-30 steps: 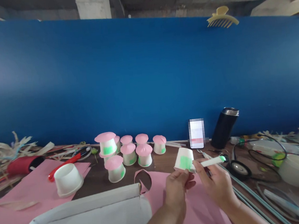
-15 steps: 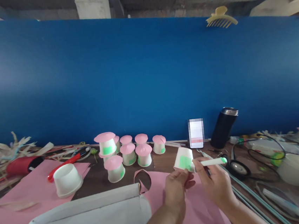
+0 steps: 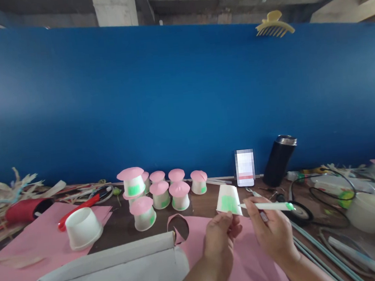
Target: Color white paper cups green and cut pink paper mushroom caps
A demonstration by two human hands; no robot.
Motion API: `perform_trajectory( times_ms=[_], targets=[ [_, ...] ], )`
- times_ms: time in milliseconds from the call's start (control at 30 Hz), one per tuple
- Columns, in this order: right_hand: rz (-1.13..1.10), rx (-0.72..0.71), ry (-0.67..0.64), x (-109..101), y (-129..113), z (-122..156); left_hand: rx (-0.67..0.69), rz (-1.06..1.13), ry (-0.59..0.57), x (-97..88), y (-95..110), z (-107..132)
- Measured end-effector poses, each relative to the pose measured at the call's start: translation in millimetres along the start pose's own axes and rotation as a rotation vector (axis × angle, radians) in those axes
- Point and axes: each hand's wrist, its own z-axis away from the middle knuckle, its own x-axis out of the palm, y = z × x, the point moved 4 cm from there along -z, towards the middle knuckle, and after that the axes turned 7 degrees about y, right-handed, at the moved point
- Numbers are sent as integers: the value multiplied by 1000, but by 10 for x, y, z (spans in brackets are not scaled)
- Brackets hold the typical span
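Note:
My left hand (image 3: pixel 220 234) pinches the lower rim of a white paper cup (image 3: pixel 232 192), which is tilted and bears a green coloured patch on its side. A green-tipped white marker pen (image 3: pixel 270 206) lies in the grip of my right hand (image 3: pixel 274 231). Its point is close to the right edge of the green patch; whether it touches the cup I cannot tell. Both hands are above pink paper (image 3: pixel 248 258). To their left stand several upturned white cups with green patches and pink paper cone tops, among them a front one (image 3: pixel 142 205).
A plain white cup (image 3: pixel 83 228) sits upside down on pink paper at left, beside a red-handled tool (image 3: pixel 78 211). An open white box (image 3: pixel 120 270) lies in front. A lit phone (image 3: pixel 245 170), a black flask (image 3: pixel 279 160), cables and a tub (image 3: pixel 373 211) occupy the back and right.
My right hand has drawn slightly right, and the marker's point now shows beside the patch. The cup has turned a little in my left hand.

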Motion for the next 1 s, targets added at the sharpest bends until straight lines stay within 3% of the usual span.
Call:
perform_trajectory(
  times_ms=[1000],
  targets=[
    [15, -247, -99, 103, -35, 45, 49, -116, -34, 13, 13, -18]
  ],
)
